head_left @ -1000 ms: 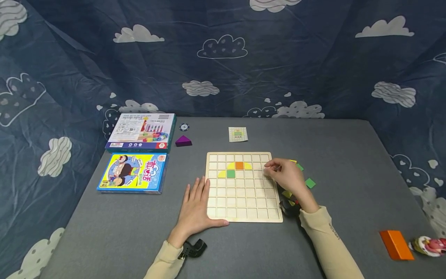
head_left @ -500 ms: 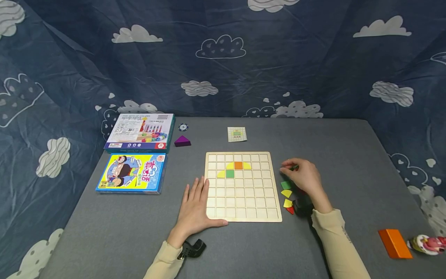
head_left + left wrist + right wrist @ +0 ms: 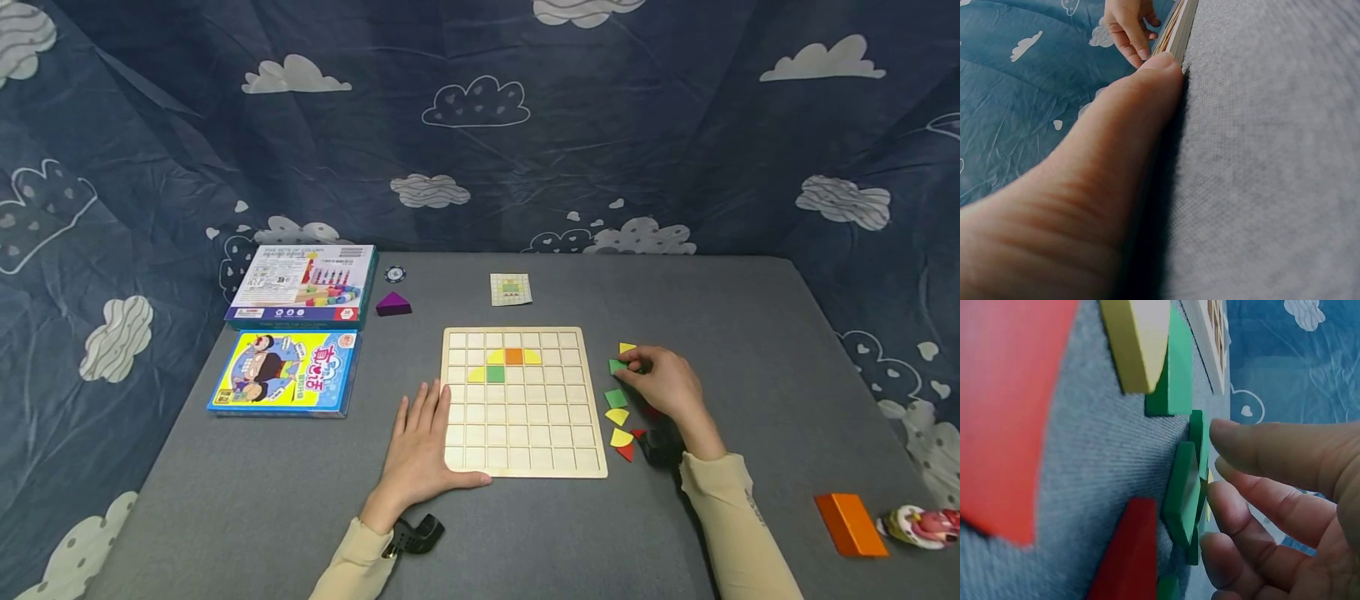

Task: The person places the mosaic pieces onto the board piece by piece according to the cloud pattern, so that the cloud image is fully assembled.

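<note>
While the left hand lies flat with straight fingers on the near left corner of the wooden grid board, its thumb along the board's front edge, the right hand rests on the grey worktop just right of the board. Its curled fingertips pinch a green tile. Loose yellow, green and red tiles lie around it.

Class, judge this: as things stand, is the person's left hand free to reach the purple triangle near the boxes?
Probably yes. The left hand lies flat at the wooden board, holding nothing, and only bare table separates it from the purple triangle.
</note>
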A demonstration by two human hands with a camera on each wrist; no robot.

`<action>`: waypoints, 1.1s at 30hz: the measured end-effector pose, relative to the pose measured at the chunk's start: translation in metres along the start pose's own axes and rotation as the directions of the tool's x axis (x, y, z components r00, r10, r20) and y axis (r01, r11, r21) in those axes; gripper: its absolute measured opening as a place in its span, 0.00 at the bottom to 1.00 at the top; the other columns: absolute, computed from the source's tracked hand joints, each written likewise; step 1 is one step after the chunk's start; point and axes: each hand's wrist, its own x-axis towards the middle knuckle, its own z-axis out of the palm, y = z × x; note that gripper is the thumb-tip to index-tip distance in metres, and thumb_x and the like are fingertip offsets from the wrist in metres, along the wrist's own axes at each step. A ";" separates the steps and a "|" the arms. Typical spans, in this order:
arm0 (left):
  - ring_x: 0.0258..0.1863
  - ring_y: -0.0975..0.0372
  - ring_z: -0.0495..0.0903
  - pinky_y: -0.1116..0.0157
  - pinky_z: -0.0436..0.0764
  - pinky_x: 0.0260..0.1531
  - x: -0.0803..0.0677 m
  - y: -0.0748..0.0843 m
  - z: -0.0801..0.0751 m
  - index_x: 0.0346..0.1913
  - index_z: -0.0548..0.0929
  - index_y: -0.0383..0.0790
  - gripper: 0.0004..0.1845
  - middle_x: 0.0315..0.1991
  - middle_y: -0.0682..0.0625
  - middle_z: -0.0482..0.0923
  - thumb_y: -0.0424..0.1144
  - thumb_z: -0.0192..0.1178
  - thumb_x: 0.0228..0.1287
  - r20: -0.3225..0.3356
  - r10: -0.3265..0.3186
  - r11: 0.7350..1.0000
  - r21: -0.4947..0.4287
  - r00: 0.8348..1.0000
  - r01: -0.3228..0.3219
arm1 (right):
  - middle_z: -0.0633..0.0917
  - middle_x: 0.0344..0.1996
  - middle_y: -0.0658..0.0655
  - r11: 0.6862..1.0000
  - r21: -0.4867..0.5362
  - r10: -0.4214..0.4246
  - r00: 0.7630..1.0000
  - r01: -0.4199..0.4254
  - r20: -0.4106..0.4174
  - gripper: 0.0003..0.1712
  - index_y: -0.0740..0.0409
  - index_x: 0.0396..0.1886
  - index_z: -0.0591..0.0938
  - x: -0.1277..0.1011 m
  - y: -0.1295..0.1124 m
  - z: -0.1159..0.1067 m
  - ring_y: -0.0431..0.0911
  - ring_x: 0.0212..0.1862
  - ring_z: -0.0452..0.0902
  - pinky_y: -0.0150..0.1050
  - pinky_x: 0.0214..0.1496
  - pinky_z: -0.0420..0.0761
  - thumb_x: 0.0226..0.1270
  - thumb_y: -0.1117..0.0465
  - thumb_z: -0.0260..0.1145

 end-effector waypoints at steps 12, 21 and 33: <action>0.73 0.53 0.35 0.52 0.33 0.68 -0.001 0.000 0.001 0.75 0.44 0.36 0.72 0.75 0.42 0.42 0.82 0.56 0.34 0.012 -0.009 1.000 0.007 1.000 0.009 | 0.79 0.29 0.54 0.999 -0.035 0.009 0.999 -0.007 0.046 0.18 0.63 0.46 0.83 0.002 0.002 0.004 0.47 0.28 0.70 0.38 0.25 0.65 0.58 0.59 0.70; 0.73 0.53 0.35 0.51 0.34 0.68 -0.001 -0.001 0.001 0.75 0.44 0.36 0.72 0.75 0.42 0.42 0.82 0.56 0.34 -0.001 -0.008 1.000 0.013 1.000 0.008 | 0.78 0.30 0.56 0.999 -0.015 -0.027 0.997 0.029 0.073 0.16 0.61 0.40 0.79 0.004 -0.004 0.001 0.49 0.29 0.70 0.40 0.29 0.65 0.57 0.58 0.71; 0.73 0.52 0.36 0.52 0.34 0.68 0.000 -0.001 0.000 0.75 0.45 0.36 0.71 0.75 0.42 0.42 0.81 0.57 0.34 0.000 0.002 1.000 0.002 1.000 -0.002 | 0.79 0.27 0.55 0.997 0.032 -0.076 0.997 0.075 0.034 0.11 0.59 0.33 0.78 0.001 -0.006 0.005 0.47 0.26 0.70 0.40 0.28 0.65 0.56 0.61 0.72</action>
